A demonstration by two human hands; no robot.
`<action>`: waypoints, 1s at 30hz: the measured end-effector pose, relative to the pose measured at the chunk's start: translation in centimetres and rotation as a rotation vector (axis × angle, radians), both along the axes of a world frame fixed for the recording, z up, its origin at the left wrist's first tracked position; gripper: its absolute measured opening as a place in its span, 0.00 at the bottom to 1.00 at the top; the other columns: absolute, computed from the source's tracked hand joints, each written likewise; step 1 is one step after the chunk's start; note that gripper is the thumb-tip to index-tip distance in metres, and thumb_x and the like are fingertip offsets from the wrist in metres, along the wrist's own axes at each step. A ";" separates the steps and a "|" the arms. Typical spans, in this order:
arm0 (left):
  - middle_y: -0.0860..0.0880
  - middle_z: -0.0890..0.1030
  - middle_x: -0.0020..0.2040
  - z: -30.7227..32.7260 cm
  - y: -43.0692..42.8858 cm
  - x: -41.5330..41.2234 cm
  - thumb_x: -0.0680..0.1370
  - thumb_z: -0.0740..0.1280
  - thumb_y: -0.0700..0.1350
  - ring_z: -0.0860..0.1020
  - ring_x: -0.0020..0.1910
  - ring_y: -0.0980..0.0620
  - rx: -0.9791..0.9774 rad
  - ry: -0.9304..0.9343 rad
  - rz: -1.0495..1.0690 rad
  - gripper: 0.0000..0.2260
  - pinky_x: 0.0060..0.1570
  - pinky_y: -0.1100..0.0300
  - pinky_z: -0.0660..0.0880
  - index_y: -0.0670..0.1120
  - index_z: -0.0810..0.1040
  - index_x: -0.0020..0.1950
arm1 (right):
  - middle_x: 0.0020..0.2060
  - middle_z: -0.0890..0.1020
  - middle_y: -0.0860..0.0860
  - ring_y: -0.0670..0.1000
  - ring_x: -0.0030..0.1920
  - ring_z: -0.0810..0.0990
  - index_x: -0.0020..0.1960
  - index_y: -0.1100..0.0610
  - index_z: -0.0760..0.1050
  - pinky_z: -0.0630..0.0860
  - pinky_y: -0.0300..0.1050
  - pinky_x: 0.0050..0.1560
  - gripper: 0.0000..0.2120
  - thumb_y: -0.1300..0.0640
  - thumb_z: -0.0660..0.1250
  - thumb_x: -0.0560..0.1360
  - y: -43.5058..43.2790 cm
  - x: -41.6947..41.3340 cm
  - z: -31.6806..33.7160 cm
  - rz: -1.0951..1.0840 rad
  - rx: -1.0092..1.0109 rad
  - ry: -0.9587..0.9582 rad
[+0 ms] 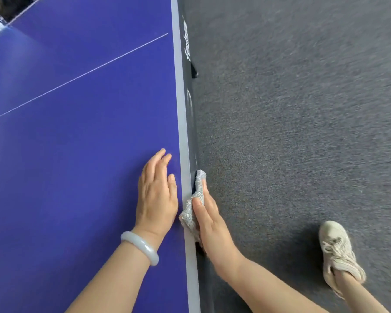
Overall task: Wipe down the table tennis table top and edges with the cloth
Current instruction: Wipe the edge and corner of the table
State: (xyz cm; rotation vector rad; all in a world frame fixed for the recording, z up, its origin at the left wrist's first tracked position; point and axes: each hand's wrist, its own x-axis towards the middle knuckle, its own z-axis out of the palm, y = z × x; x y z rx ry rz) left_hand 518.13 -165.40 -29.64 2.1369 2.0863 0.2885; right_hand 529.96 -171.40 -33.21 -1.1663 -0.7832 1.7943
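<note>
Along side edge of table, cloth lies lengthwise under flat R hand; L hand flat on top.

- A smooth, pale, milky bangle, thick and round, circles the wrist behind the left hand.
- Both forearms are bare as far as the frame's edge shows them.
- One foot wears a cream-white sneaker with a soft fabric upper, matching laces and a somewhat scuffed, greyed look; the ankle above it is bare.
</note>
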 end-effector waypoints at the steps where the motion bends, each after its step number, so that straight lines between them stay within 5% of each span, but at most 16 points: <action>1: 0.45 0.65 0.76 -0.3 2.1 0.5 0.81 0.60 0.36 0.63 0.75 0.47 -0.002 0.000 0.014 0.20 0.73 0.53 0.58 0.40 0.68 0.74 | 0.78 0.54 0.34 0.30 0.75 0.49 0.80 0.45 0.50 0.46 0.40 0.79 0.25 0.51 0.52 0.85 0.5 0.2 -0.3 0.004 0.005 0.017; 5: 0.47 0.60 0.79 -1.3 7.0 1.3 0.83 0.55 0.41 0.57 0.78 0.50 -0.012 -0.017 0.050 0.22 0.76 0.53 0.54 0.44 0.63 0.77 | 0.79 0.47 0.36 0.32 0.76 0.43 0.80 0.47 0.45 0.41 0.33 0.76 0.26 0.52 0.51 0.86 5.3 0.5 -0.7 0.052 0.053 0.007; 11: 0.53 0.61 0.78 -1.5 6.9 1.0 0.82 0.51 0.45 0.56 0.78 0.57 -0.019 -0.072 0.069 0.22 0.76 0.51 0.57 0.49 0.63 0.77 | 0.81 0.49 0.44 0.42 0.79 0.44 0.81 0.47 0.45 0.44 0.47 0.80 0.27 0.49 0.51 0.86 18.3 -0.7 -1.2 -0.023 0.060 -0.060; 18: 0.54 0.60 0.79 -1.3 7.4 1.1 0.81 0.49 0.49 0.57 0.78 0.53 -0.025 -0.046 0.073 0.23 0.74 0.52 0.55 0.49 0.63 0.77 | 0.79 0.43 0.34 0.38 0.78 0.39 0.79 0.44 0.42 0.41 0.48 0.80 0.27 0.49 0.51 0.84 9.6 -0.6 -2.9 -0.011 0.227 0.021; 22: 0.52 0.61 0.78 -1.1 7.7 1.5 0.80 0.49 0.48 0.59 0.77 0.52 -0.037 0.003 0.076 0.23 0.73 0.51 0.56 0.50 0.61 0.76 | 0.80 0.46 0.48 0.45 0.80 0.43 0.80 0.56 0.43 0.42 0.44 0.80 0.26 0.57 0.50 0.86 20.2 -0.4 -2.4 0.009 0.259 -0.122; 26: 0.53 0.60 0.79 -1.2 7.6 1.4 0.81 0.48 0.48 0.60 0.77 0.51 -0.064 0.042 0.086 0.24 0.73 0.54 0.56 0.49 0.62 0.77 | 0.81 0.49 0.47 0.46 0.80 0.46 0.81 0.48 0.43 0.46 0.45 0.79 0.28 0.50 0.52 0.85 31.2 -0.3 -1.5 -0.117 0.074 -0.016; 30: 0.51 0.61 0.78 -1.1 7.7 1.6 0.80 0.50 0.47 0.61 0.76 0.49 -0.052 0.026 0.088 0.23 0.73 0.57 0.54 0.49 0.62 0.76 | 0.80 0.45 0.44 0.44 0.80 0.41 0.79 0.47 0.43 0.42 0.44 0.79 0.25 0.54 0.50 0.86 23.7 -1.6 -2.1 -0.102 0.269 -0.178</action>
